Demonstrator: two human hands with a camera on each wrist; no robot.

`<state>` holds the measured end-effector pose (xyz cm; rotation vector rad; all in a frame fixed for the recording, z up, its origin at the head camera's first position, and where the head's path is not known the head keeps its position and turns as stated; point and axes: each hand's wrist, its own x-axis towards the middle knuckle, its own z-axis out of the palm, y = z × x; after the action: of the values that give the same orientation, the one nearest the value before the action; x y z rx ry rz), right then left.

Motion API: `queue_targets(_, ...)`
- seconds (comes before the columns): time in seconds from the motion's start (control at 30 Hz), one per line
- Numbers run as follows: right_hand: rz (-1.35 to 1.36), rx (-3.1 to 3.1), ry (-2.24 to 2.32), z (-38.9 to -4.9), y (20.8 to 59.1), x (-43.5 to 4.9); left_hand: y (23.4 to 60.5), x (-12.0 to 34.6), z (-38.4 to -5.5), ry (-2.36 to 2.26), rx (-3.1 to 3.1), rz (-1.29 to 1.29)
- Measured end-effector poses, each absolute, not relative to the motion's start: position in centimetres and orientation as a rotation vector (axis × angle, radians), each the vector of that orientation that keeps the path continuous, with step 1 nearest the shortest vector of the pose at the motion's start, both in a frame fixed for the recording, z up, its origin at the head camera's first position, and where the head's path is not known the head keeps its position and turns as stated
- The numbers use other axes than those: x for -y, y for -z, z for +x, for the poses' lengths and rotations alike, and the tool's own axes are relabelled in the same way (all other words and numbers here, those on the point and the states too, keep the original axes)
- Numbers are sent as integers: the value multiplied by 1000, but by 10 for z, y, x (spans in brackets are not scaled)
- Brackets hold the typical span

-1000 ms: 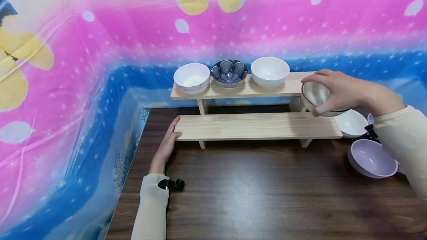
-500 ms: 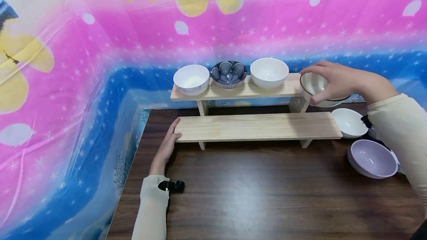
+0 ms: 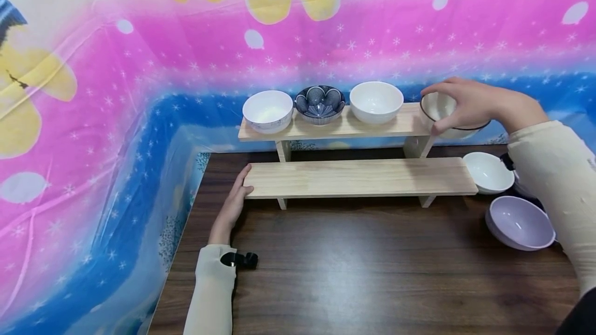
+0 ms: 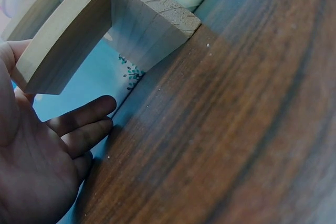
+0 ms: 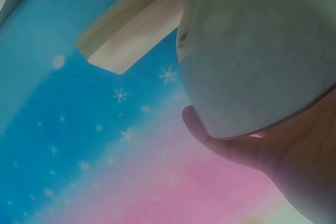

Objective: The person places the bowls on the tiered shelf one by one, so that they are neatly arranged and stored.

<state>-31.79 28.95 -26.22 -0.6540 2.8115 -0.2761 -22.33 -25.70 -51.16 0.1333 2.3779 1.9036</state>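
Right hand (image 3: 472, 102): thumb and fingers spread across, gripping one round cream bowl with dark rim (image 3: 438, 106), tilted by the right end of the pale wooden upper board (image 3: 412, 119); left hand (image 3: 231, 201): pinching the pale wooden lower board (image 3: 354, 177) at its left end

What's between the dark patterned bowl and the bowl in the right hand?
A plain white bowl on the upper shelf, then a bare stretch up to the held bowl; the head view shows it.
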Motion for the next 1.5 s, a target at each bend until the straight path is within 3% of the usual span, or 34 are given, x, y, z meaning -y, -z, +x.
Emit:
queue_targets(0.3, -666, -2812, 268, -331, 256, -284, 496, 253, -218, -1905, -2348, 119)
queue_targets(0.77, -654, -2807, 293, -353, 259, -284, 512, 256, -222, -1907, -2394, 134)
queue_targets(1.5, -633, -2804, 288, -357, 264, -275, 517, 259, -225, -1921, -2385, 170)
